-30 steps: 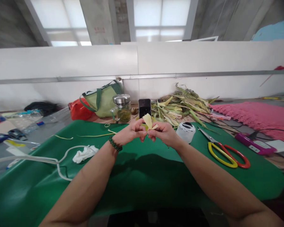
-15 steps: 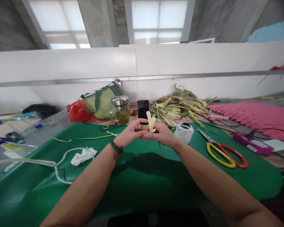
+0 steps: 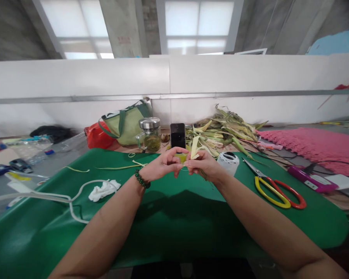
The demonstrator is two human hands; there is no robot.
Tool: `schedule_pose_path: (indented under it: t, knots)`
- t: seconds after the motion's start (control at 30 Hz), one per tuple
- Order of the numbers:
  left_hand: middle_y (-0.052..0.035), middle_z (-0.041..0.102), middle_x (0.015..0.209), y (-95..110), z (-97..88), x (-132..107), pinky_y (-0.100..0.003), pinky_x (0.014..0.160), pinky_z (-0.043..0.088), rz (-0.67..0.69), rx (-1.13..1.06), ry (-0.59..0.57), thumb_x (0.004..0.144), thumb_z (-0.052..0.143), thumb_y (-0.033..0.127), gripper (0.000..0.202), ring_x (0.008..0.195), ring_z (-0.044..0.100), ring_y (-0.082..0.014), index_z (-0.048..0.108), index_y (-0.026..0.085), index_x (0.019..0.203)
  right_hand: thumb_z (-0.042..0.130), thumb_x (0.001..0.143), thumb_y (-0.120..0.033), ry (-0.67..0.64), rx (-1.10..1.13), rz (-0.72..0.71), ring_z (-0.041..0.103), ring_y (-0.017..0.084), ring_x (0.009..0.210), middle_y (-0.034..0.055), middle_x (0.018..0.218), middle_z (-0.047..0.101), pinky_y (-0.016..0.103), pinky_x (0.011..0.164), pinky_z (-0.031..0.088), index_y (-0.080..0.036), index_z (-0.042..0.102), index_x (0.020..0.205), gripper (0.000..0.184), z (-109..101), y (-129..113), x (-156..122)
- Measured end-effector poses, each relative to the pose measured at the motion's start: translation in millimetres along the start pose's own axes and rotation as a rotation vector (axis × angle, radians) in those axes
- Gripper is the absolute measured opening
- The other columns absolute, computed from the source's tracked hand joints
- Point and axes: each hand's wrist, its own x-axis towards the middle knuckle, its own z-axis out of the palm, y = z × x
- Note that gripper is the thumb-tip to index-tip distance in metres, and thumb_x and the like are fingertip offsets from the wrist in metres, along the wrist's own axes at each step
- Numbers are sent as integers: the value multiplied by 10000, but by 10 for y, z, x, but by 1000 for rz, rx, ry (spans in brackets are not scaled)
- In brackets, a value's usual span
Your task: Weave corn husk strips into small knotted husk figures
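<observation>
Now, at the near middle of the scene, the left hand (image 3: 163, 164), a green beaded bracelet (image 3: 140, 180) at its wrist, brings thumb and forefinger close together; whether they grip a thin thread cannot be told. Just to its right, the right hand (image 3: 205, 166) has a pale yellow strip of corn husk (image 3: 195, 147) pinched in its fingertips, one end standing up, a short flap jutting sideways. So the strip is held raised over the smooth dark-green sheet (image 3: 174, 228), nearer than the upright black phone (image 3: 178, 133). Looks like a shaping or folding step, and the next move would seem to call for a firm pinch at the fold and careful left fingertips.

And the count, left to right: one forked white cable (image 3: 71, 200); one red plastic bag (image 3: 96, 136); one crumpled white tissue (image 3: 104, 191); at least three thin pale-green strips (image 3: 116, 168); one light-green bag with dark-green handles (image 3: 130, 133); one clear glass jar with a steel lid (image 3: 152, 139); one phone; one tangled husk heap (image 3: 232, 127), pieces past counting; one white roll (image 3: 229, 164); one pair of scissors with yellow and red handles (image 3: 272, 185); one purple device (image 3: 311, 179); one pink fringed cloth (image 3: 317, 145).
</observation>
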Motion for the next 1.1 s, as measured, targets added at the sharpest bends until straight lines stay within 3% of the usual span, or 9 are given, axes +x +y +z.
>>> schedule_pose_path:
  t: [0.17,0.27,0.43,0.6,0.7,0.87,1.1]
  knots:
    - [55,563,601,-54,-83,6,-233,585,460,-23,-41,141,761,660,291,584,538,566,-97,422,155,1277,774,626,-236,-80,15,-2,648,107,681,14,765,706,235,659,526,-169,647,851,267,-14,-41,4]
    - [55,568,599,-59,-126,2,-226,579,456,-52,-49,222,747,662,265,623,538,575,-98,417,141,1306,780,627,-234,-77,-20,-13,669,135,785,27,847,718,282,756,531,-180,592,844,293,-40,-41,26]
    - [54,587,585,-27,-142,-9,-219,580,455,-94,-29,203,721,689,278,586,529,584,-97,474,144,1249,794,604,-301,-12,-115,-12,666,137,686,12,763,703,302,714,532,-179,553,813,342,-112,2,68]
    - [-15,665,703,-4,-61,19,-250,665,481,-192,3,204,719,693,403,460,693,640,-144,551,141,1070,762,627,-373,19,-259,-55,656,158,628,-8,675,670,314,630,528,-200,524,779,331,-113,60,75]
    - [6,631,643,-31,-16,46,-229,645,464,-214,-7,249,693,707,450,418,630,599,-110,603,135,947,735,648,-361,75,-403,-96,641,165,585,-26,591,625,302,587,509,-213,512,747,286,-82,89,67]
    - [-5,638,636,-111,-29,51,-219,643,461,-274,-127,213,633,758,454,385,611,593,-97,646,130,809,724,648,-343,153,-550,-112,599,149,521,-52,532,567,273,534,464,-225,437,688,312,-64,100,66]
    - [-34,663,650,-102,-41,46,-227,624,473,-294,-185,189,588,779,484,415,615,613,-115,651,115,729,720,637,-427,57,-547,-138,504,109,497,-48,527,529,247,495,392,-204,476,643,331,-147,103,85]
